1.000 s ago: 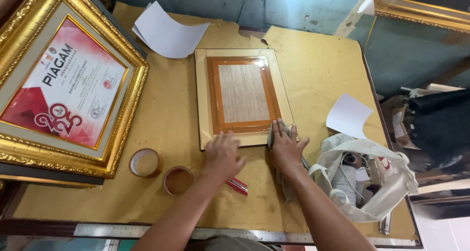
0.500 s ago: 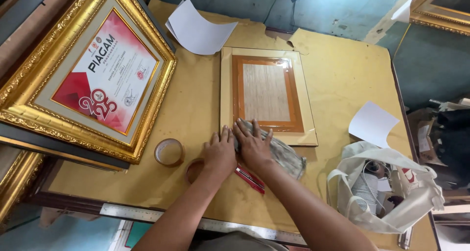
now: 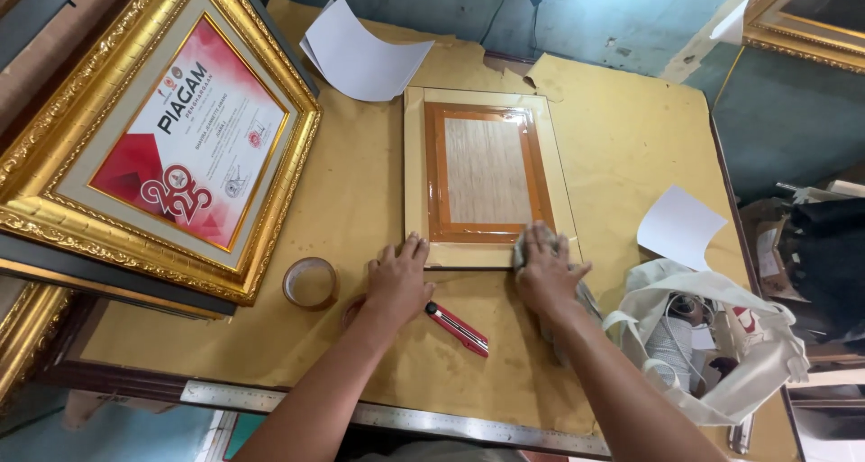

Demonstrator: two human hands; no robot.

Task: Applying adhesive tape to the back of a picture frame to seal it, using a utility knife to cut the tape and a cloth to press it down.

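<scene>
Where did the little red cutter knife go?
In the head view, the red cutter knife lies on the brown paper-covered table, between the left hand and the right hand, just below the wooden frame.

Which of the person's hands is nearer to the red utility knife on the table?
Left. The left hand rests just beside the red utility knife, nearly touching its upper end. The right hand presses a cloth on the frame, farther right.
</scene>
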